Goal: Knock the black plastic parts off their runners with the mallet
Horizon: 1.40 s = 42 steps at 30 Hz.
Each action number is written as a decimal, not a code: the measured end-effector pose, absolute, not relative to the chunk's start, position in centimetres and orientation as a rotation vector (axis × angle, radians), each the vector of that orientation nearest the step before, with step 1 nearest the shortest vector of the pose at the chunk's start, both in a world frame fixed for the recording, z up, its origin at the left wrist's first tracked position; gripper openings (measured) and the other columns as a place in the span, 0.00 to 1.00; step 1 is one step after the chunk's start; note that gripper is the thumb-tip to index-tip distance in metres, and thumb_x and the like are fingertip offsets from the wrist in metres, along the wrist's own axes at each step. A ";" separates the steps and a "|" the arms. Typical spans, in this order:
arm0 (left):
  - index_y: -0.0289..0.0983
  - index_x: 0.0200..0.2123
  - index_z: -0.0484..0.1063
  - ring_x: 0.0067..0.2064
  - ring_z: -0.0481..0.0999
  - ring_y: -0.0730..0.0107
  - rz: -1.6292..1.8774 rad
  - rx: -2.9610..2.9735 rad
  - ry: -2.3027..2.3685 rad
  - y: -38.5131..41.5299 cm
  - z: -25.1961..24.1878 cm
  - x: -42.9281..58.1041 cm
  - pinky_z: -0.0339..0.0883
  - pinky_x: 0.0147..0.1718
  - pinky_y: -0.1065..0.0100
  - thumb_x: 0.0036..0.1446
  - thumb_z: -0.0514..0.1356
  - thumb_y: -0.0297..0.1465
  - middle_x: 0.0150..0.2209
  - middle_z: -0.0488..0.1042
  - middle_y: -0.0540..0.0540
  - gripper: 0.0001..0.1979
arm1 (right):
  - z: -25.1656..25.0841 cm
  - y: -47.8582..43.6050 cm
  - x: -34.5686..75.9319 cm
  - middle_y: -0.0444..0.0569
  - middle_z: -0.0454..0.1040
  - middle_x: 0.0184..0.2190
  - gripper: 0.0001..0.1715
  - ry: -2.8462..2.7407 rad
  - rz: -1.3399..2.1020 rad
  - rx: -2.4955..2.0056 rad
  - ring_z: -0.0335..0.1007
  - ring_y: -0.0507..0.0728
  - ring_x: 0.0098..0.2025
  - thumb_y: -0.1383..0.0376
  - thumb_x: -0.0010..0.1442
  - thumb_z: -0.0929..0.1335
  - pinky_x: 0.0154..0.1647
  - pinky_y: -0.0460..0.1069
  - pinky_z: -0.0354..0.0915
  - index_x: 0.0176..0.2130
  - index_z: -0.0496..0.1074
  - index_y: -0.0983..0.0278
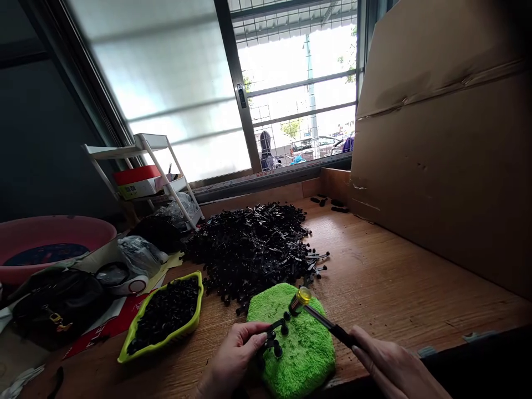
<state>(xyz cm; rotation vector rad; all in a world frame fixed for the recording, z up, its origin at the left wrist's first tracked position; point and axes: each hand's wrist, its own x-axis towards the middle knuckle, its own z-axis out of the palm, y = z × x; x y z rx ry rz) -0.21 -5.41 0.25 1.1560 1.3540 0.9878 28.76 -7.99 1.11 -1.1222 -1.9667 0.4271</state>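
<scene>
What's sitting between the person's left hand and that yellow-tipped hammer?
In the head view, small black pieces lie there on a green fluffy cloth, between the left hand and the yellow-faced mallet.

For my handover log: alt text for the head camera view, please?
The right hand holds a yellow-faced mallet over a green pad, where the left hand pinches a black part; a heap of such parts lies behind on a wooden bench.

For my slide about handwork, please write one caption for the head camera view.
Left hand holds black parts over a green microfiber cloth; right hand holds a small mallet.
</scene>
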 end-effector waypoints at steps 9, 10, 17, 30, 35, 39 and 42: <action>0.35 0.39 0.76 0.43 0.70 0.59 0.949 1.246 1.409 -5.5 0.4 -0.1 0.63 0.42 0.66 0.45 0.64 0.42 0.40 0.75 0.42 0.21 | 2.7 -6.9 28.0 0.44 0.67 0.24 0.11 -2.224 0.547 -1.169 0.65 0.57 0.24 0.66 0.65 0.53 0.23 0.48 0.55 0.38 0.61 0.59; 0.35 0.39 0.77 0.43 0.70 0.59 0.946 1.263 1.417 -5.5 0.4 -0.1 0.64 0.41 0.66 0.45 0.63 0.42 0.40 0.75 0.43 0.20 | 2.6 -6.9 27.9 0.43 0.66 0.23 0.10 -2.275 0.536 -1.217 0.64 0.57 0.23 0.67 0.66 0.54 0.22 0.49 0.53 0.37 0.60 0.59; 0.37 0.39 0.77 0.42 0.70 0.60 0.887 1.364 1.464 -5.4 0.6 0.0 0.63 0.41 0.67 0.48 0.61 0.42 0.40 0.75 0.44 0.18 | 2.8 -7.7 27.2 0.44 0.65 0.26 0.13 -2.180 0.627 -1.099 0.63 0.56 0.24 0.61 0.68 0.52 0.24 0.48 0.54 0.38 0.60 0.61; 0.35 0.37 0.71 0.32 0.73 0.74 1.210 0.885 1.188 -2.8 4.2 0.6 0.64 0.33 0.75 0.39 0.68 0.29 0.32 0.76 0.48 0.18 | -3.0 -5.5 30.7 0.51 0.71 0.45 0.33 -1.670 0.650 -1.216 0.64 0.64 0.48 0.41 0.60 0.59 0.47 0.51 0.62 0.44 0.73 0.63; 0.35 0.30 0.65 0.25 0.71 0.79 1.136 0.770 1.162 0.1 3.5 2.7 0.65 0.26 0.77 0.42 0.67 0.27 0.27 0.72 0.51 0.13 | -2.8 -4.4 30.4 0.51 0.72 0.42 0.35 -1.695 0.720 -1.203 0.66 0.64 0.45 0.39 0.60 0.57 0.42 0.51 0.65 0.42 0.75 0.63; 0.33 0.28 0.65 0.24 0.71 0.79 1.127 0.755 1.184 1.2 2.3 3.5 0.67 0.25 0.77 0.43 0.66 0.26 0.27 0.72 0.49 0.11 | -3.2 -3.8 30.4 0.52 0.72 0.41 0.37 -1.701 0.770 -1.180 0.66 0.65 0.44 0.40 0.60 0.57 0.42 0.52 0.65 0.43 0.74 0.65; 0.32 0.27 0.65 0.23 0.71 0.79 1.118 0.771 1.205 1.5 1.9 3.7 0.68 0.23 0.76 0.43 0.66 0.26 0.27 0.72 0.48 0.11 | -3.7 -3.6 30.4 0.50 0.73 0.35 0.34 -1.711 0.790 -1.165 0.67 0.64 0.42 0.43 0.62 0.56 0.41 0.51 0.65 0.43 0.74 0.65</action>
